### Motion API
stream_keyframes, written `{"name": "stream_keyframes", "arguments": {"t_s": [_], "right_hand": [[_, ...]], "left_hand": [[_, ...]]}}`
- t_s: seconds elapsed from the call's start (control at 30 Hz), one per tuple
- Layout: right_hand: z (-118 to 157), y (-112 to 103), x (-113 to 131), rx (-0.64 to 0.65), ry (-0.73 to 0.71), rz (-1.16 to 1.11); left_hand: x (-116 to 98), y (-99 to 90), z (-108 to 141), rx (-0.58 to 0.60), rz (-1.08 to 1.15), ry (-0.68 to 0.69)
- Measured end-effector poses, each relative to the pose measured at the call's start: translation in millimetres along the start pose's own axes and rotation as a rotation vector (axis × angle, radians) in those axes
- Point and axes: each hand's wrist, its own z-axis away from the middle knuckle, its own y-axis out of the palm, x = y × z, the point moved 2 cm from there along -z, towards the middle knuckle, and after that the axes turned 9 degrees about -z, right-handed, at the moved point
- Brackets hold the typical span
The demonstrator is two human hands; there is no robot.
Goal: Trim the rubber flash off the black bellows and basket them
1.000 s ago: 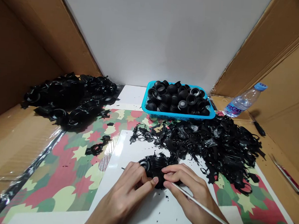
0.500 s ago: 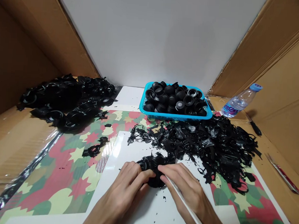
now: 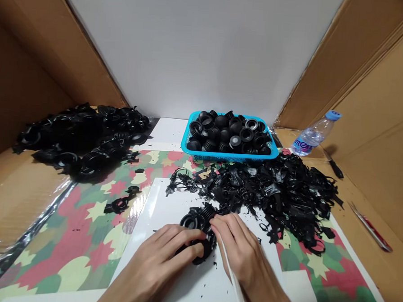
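Note:
A clump of black ribbed rubber parts (image 3: 189, 221), with ring-shaped openings and ragged scraps, lies on the white board between my hands. My left hand (image 3: 174, 253) has its fingers curled over the near, rounded black piece and holds it down. My right hand (image 3: 233, 243) pinches at the clump's right edge, beside the ribbed part; its fingertips partly hide what they grip. A thin white strip (image 3: 236, 288) runs along my right hand toward the bottom edge, and whether the fingers hold it is unclear.
Behind stands a blue basket (image 3: 230, 156) of black ribbed caps. Black shreds (image 3: 287, 196) are heaped at right, and untrimmed-looking black parts (image 3: 87, 140) at left. A water bottle (image 3: 313, 134), a black-handled tool (image 3: 334, 166) and a red cutter (image 3: 373, 230) lie along the right side.
My left hand has shifted down and left, with the rounded black piece now nearer to me. The clump shows more of its ring, and the white strip has bent. The whole view has turned slightly.

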Motion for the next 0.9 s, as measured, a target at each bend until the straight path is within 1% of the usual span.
{"name": "stream_keyframes", "arguments": {"t_s": [0.1, 0.23, 0.33, 0.4, 0.47, 0.53, 0.6, 0.67, 0.73, 0.83, 0.9], "right_hand": [[1, 3, -3, -0.019, 0.042, -0.008], [-1, 5, -6, -0.017, 0.045, -0.056], [-5, -3, -1, -0.033, 0.067, -0.146], [-8, -10, 4, -0.054, 0.098, -0.222], [-8, -18, 9, -0.11, 0.109, -0.298], [-6, -26, 12, -0.214, 0.095, -0.366], [-3, -34, 13, -0.326, 0.082, -0.413], [-1, -39, 13, -0.38, 0.092, -0.45], [0, -41, 13, -0.357, 0.113, -0.494], [2, -37, 13, -0.252, 0.147, -0.563], [4, -33, 13, -0.169, 0.157, -0.59]], "left_hand": [[-2, -4.3, 1, -0.018, -0.054, 0.017], [-15, -15.7, -12, 0.005, -0.143, -0.03], [-23, -18.7, -22, 0.057, -0.126, -0.06], [-23, -16.7, -24, 0.042, -0.135, -0.073], [-20, -13.0, -22, 0.054, -0.135, -0.11], [-16, -11.2, -18, 0.113, -0.08, -0.17], [-14, -13.3, -17, 0.185, 0.002, -0.208], [-13, -18.1, -17, 0.235, 0.079, -0.223], [-13, -22.2, -17, 0.246, 0.146, -0.25], [-12, -21.4, -11, 0.257, 0.213, -0.331], [-11, -17.9, -7, 0.201, 0.219, -0.372]]}}
